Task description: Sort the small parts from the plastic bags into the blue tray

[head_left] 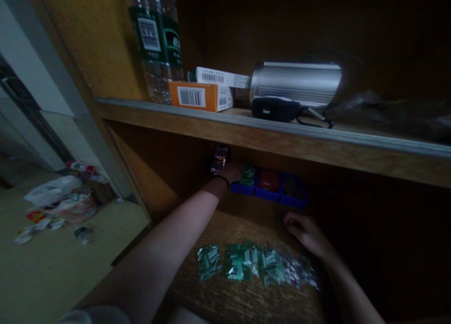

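Observation:
My left hand [232, 171], with a dark band at the wrist, reaches to the back of the lower shelf. It is at the left end of a row of blue bins, beside green packets [248, 175] in the left bin [243, 188]; its fingers are lost in shadow. The middle bin [268, 193] holds something red [269, 179], the right bin [294, 201] something dark [291, 186]. My right hand [303, 229] rests on the shelf with fingers curled, nothing visible in them. Between my arms lie several clear bags of green and white pieces [239, 262] and a darker bag [299, 270].
A lit phone [220, 159] leans behind my left hand. The shelf edge [225, 122] above carries a water bottle [155, 46], an orange box [193, 96], a silver cylinder [296, 82] and a black fob with a clip [278, 109]. Litter surrounds a full basket [75, 209] on the floor.

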`<state>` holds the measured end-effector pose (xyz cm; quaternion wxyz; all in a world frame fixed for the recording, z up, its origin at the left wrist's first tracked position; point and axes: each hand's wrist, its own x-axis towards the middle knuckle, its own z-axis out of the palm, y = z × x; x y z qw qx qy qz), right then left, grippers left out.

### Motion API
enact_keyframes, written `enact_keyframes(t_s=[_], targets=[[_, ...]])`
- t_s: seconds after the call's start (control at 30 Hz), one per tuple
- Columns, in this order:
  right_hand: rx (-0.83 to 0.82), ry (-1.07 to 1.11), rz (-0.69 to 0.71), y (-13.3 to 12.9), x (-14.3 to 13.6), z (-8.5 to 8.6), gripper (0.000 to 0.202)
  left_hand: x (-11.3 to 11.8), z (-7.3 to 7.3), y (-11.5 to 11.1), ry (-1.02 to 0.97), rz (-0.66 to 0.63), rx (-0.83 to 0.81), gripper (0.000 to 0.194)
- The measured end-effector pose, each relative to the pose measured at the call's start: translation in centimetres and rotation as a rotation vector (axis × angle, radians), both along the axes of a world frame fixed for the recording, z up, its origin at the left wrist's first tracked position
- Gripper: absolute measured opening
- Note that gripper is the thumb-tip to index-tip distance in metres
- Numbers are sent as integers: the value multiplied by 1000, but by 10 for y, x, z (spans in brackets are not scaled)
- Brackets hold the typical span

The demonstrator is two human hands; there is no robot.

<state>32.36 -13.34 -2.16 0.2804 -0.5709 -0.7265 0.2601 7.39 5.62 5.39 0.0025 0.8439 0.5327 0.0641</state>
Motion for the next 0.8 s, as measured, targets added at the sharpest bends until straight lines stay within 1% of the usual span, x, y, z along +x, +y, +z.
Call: enact_keyframes(t_s=[0.1, 0.13, 0.17, 0.2, 0.23, 0.27, 0.3, 0.37, 0.43, 0.5, 0.57, 0.63, 0.67, 0.73, 0.8], targets=[[14, -10, -18, -1, -1, 2, 12, -13, 11, -32, -17, -10, 70, 44], [18, -10, -26, -1, -1, 3, 13, -19, 15, -47, -34, -7, 115, 46], [20, -8, -32, -2, -1, 4, 14, -27, 18, -63, -79, -3, 180, 45], [17, -3, -34, -2, -2, 5, 14, -36, 20, -80, -120, 25, 202, 41], [7, 8, -32, -3, -2, 7, 16, -48, 21, -98, -152, 44, 183, 36], [-12, 24, -24, -4, -3, 10, 18, -60, 19, -117, -173, 32, 131, 32], [-37, 44, -9, -5, -5, 14, 21, -73, 15, -137, -199, 7, 82, 30], [-117, 66, 52, -8, -11, 26, 30, -99, 2, -176, -230, -42, -37, 32], [-213, 24, 136, -13, -21, 41, 40, -118, -17, -211, -240, -44, -40, 40], [-304, -80, 223, -19, -33, 55, 48, -130, -37, -236, -271, -34, -31, 45], [-353, -201, 295, -27, -46, 66, 52, -136, -52, -252, -309, -1, -3, 50], [-339, -317, 338, -34, -57, 70, 52, -139, -64, -260, -338, 5, 14, 55], [-320, -365, 342, -37, -61, 69, 50, -139, -68, -262, -350, -3, 16, 56], [-282, -417, 332, -42, -66, 65, 44, -139, -72, -263, -379, -24, 13, 50], [-250, -401, 317, -46, -66, 60, 36, -138, -73, -262, -419, -37, -2, 41]])
